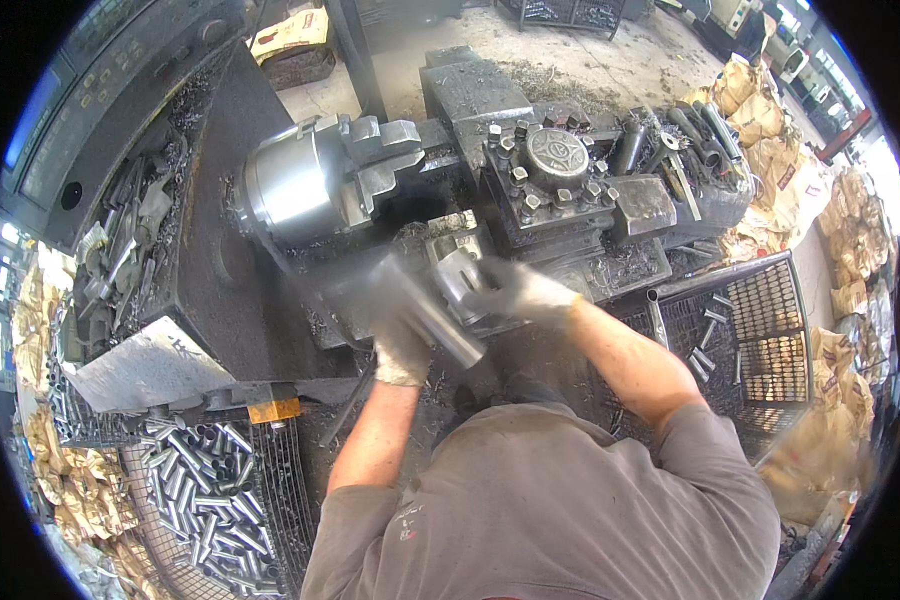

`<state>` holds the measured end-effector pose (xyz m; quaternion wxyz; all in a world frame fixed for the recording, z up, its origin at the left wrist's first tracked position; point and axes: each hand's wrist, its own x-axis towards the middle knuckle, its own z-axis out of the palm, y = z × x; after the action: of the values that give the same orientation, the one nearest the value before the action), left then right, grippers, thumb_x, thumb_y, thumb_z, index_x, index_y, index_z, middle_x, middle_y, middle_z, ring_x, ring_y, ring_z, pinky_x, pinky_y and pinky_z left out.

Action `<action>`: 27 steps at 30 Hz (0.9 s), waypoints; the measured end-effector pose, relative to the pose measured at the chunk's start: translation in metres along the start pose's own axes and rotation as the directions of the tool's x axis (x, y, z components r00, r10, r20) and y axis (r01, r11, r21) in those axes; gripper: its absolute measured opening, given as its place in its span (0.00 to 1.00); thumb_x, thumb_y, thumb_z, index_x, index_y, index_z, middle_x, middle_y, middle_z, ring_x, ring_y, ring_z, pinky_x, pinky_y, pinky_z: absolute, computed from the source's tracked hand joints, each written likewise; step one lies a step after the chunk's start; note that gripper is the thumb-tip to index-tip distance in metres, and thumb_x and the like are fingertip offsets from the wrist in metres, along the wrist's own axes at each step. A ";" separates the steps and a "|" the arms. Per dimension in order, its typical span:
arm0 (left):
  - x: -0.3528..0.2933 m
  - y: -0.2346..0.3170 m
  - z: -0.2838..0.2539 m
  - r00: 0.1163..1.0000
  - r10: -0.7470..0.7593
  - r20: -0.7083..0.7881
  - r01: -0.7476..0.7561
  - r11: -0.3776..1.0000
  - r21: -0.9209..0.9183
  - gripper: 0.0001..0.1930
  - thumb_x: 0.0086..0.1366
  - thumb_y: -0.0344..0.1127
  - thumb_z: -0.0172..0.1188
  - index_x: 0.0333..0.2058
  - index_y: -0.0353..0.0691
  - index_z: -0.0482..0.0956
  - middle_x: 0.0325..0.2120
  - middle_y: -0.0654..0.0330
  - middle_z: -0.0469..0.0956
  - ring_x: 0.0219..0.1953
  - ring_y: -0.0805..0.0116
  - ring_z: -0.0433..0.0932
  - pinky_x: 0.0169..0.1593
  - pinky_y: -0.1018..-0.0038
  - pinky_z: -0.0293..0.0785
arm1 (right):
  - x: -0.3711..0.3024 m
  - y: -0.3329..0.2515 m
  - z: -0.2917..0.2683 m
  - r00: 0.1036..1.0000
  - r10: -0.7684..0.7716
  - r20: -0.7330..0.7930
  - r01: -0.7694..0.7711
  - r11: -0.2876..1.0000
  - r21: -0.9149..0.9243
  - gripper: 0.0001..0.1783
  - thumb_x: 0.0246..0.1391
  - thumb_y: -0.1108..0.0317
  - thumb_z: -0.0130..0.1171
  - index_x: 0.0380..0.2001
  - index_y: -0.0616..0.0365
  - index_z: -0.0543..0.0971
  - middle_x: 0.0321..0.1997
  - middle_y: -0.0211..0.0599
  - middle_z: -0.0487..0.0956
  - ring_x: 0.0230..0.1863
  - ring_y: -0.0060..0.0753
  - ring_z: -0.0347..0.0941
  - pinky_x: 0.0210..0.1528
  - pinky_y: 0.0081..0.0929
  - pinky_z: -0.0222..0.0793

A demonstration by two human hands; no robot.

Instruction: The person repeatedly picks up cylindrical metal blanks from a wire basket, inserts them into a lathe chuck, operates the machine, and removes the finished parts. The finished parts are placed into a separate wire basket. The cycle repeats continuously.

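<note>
My left hand (402, 345), in a dirty pale glove, is closed around a short, shiny metal tube (444, 332) that slants down to the right. Motion blurs both the hand and the tube's upper end. To its right, my gloved right hand (528, 293) reaches in from the side to a bright curved metal piece (456, 278) on the lathe. Its fingers are smeared, so whether they grip that piece cannot be told. Beyond my left hand is the lathe chuck (295, 180) with stepped jaws. The tool post (555, 175), with several square-headed bolts, stands beyond my right hand.
At lower left, a wire basket (288, 500) holds many metal tubes (205, 505). Another mesh crate (785, 300), at right, holds several tubes. Calipers (678, 178) and loose tools lie on the lathe's right end. Metal chips cover its surfaces. Crumpled brown paper sacks (785, 190) stand at right.
</note>
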<state>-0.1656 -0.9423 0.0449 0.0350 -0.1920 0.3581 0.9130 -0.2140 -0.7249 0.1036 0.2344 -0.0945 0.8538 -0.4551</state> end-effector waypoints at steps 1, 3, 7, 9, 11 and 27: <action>0.002 -0.007 0.021 0.995 0.070 0.066 -0.063 0.993 -0.104 0.32 0.78 0.63 0.53 0.64 0.41 0.74 0.53 0.53 0.81 0.58 0.57 0.79 0.67 0.57 0.72 | 0.008 -0.002 0.011 1.000 -0.015 0.023 0.017 0.996 -0.084 0.37 0.52 0.45 0.75 0.55 0.64 0.82 0.45 0.50 0.88 0.44 0.41 0.85 0.51 0.40 0.80; 0.002 -0.010 0.043 0.988 0.125 0.089 -0.121 0.991 -0.050 0.34 0.80 0.63 0.47 0.67 0.39 0.72 0.57 0.54 0.81 0.62 0.58 0.76 0.72 0.60 0.65 | 0.012 -0.016 0.020 0.995 0.061 0.075 -0.079 0.960 0.268 0.44 0.46 0.44 0.78 0.59 0.66 0.79 0.49 0.56 0.87 0.48 0.45 0.87 0.54 0.40 0.81; 0.076 -0.010 -0.006 0.827 -0.046 0.560 0.167 0.972 -0.167 0.29 0.83 0.57 0.37 0.62 0.40 0.75 0.56 0.55 0.80 0.56 0.58 0.79 0.67 0.61 0.72 | 0.000 -0.048 0.000 0.981 0.003 0.194 -0.053 0.966 0.252 0.40 0.48 0.50 0.75 0.59 0.63 0.79 0.48 0.50 0.87 0.50 0.42 0.86 0.55 0.40 0.81; 0.164 -0.064 -0.089 0.795 -0.157 0.586 0.433 0.823 -0.367 0.17 0.81 0.44 0.48 0.54 0.44 0.81 0.44 0.61 0.85 0.44 0.60 0.86 0.55 0.65 0.84 | -0.021 -0.092 -0.031 0.939 -0.226 0.259 0.140 0.940 0.312 0.40 0.47 0.52 0.76 0.61 0.62 0.78 0.52 0.51 0.87 0.53 0.42 0.85 0.58 0.39 0.80; 0.183 -0.045 -0.039 0.909 -0.207 0.361 0.047 0.913 0.406 0.15 0.78 0.42 0.53 0.51 0.41 0.83 0.45 0.57 0.86 0.47 0.57 0.85 0.56 0.62 0.83 | -0.019 -0.115 -0.080 0.884 -0.428 0.186 0.393 0.898 0.200 0.42 0.47 0.55 0.76 0.64 0.63 0.76 0.51 0.51 0.87 0.53 0.43 0.86 0.59 0.40 0.80; 0.002 0.014 -0.012 0.942 0.325 -0.077 -0.197 0.727 0.657 0.15 0.72 0.29 0.64 0.56 0.34 0.81 0.48 0.55 0.85 0.48 0.68 0.83 0.55 0.70 0.80 | 0.259 -0.083 -0.164 0.878 -0.209 0.431 0.473 0.519 -0.711 0.29 0.35 0.47 0.75 0.36 0.61 0.90 0.37 0.54 0.89 0.39 0.51 0.87 0.42 0.46 0.81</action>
<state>-0.1662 -0.9608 0.0451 -0.0648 -0.2006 0.6730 0.7089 -0.5236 -0.7491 0.1688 0.1943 -0.4230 0.8841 -0.0409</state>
